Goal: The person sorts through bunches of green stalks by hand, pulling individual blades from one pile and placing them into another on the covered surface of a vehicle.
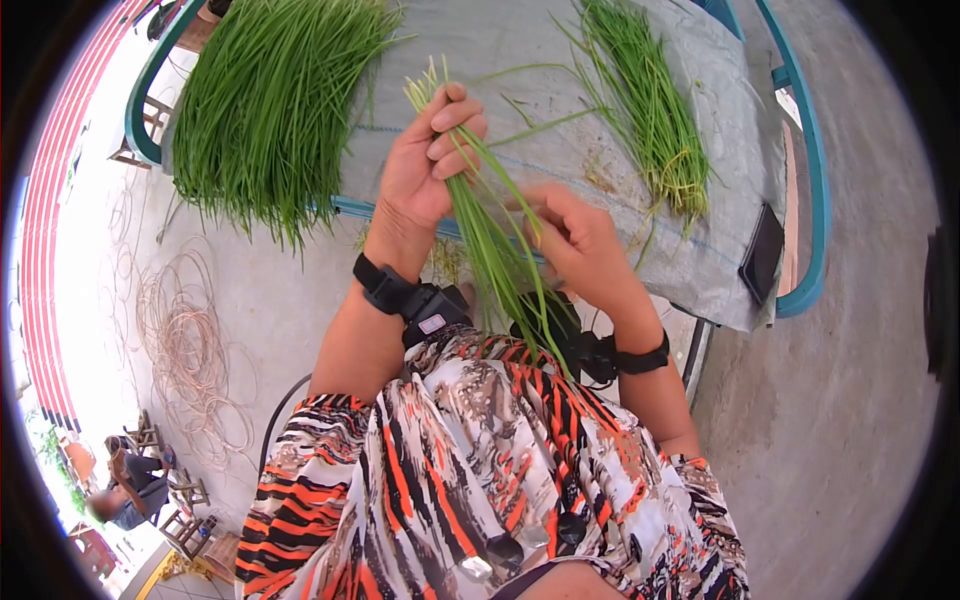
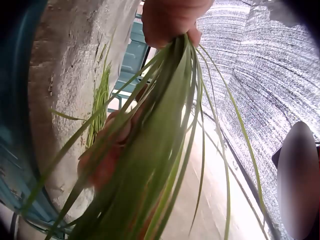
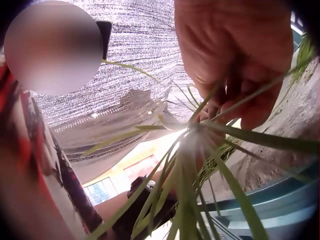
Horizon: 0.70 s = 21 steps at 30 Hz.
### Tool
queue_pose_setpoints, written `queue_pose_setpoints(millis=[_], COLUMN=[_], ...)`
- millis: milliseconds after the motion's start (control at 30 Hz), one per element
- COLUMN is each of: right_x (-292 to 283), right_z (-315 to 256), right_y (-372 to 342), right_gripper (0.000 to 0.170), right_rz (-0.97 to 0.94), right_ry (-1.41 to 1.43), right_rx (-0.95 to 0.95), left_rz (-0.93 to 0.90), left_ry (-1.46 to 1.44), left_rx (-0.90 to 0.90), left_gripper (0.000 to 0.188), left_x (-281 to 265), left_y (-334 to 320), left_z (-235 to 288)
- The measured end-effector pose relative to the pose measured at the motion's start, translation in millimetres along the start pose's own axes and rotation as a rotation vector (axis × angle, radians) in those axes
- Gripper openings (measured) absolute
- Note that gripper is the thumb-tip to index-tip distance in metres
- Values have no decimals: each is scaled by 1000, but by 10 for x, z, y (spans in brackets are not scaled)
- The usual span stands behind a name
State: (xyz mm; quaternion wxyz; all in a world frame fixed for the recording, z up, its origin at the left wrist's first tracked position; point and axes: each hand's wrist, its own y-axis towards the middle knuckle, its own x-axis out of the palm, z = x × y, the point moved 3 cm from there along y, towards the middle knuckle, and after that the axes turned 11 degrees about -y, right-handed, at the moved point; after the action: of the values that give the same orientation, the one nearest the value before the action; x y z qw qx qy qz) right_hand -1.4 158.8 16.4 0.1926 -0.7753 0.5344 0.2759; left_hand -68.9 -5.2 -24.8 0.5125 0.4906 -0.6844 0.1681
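Note:
The left hand (image 1: 430, 165) grips a bunch of long green stalks (image 1: 490, 250) near their pale ends, its fingers curled round them; the leafy ends hang down toward the shirt. Beside the bunch is the right hand (image 1: 585, 245), fingers bent, with thumb and fingertips pinching at loose blades on its right side. In the left wrist view, the left hand (image 2: 175, 20) holds the stalks (image 2: 165, 105) from above, and they partly cover the right hand (image 2: 107, 150). Blades cross close to the right hand (image 3: 235, 60) in the right wrist view, where its fingertips are partly hidden.
A large green pile (image 1: 280, 110) lies at the left of the grey-covered table (image 1: 540, 150), a smaller one (image 1: 655, 120) at the right. A dark flat object (image 1: 763, 253) rests near the right corner, inside a teal rail (image 1: 820, 200). Coiled strands (image 1: 190, 335) and a seated person (image 1: 140, 485) are at left.

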Motion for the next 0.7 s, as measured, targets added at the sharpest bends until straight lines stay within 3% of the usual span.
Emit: queue_pose_setpoints(millis=[67, 133, 200, 333, 500, 600, 700], right_x=[-41, -99, -193, -212, -101, -101, -158], right_z=[173, 156, 83, -131, -91, -20, 106], right_y=[-28, -47, -191, -175, -174, -193, -221], right_gripper=[20, 20, 19, 20, 19, 15, 15], right_rz=[102, 106, 10, -78, -85, -69, -123], right_ry=[-202, -146, 175, 456, 374, 548, 346], right_rx=[-291, -208, 256, 263, 209, 192, 114], left_rz=[-10, -12, 3, 19, 22, 47, 65], left_ry=[6, 16, 31, 50, 38, 93, 84], left_rx=[-10, -11, 0, -15, -25, -27, -20], left_gripper=[23, 22, 21, 21, 23, 23, 23], left_x=[7, -17, -22, -31, -53, -84, -99], left_y=[-7, 7, 6, 22, 17, 8, 19], left_z=[15, 15, 9, -28, -42, -75, -67])
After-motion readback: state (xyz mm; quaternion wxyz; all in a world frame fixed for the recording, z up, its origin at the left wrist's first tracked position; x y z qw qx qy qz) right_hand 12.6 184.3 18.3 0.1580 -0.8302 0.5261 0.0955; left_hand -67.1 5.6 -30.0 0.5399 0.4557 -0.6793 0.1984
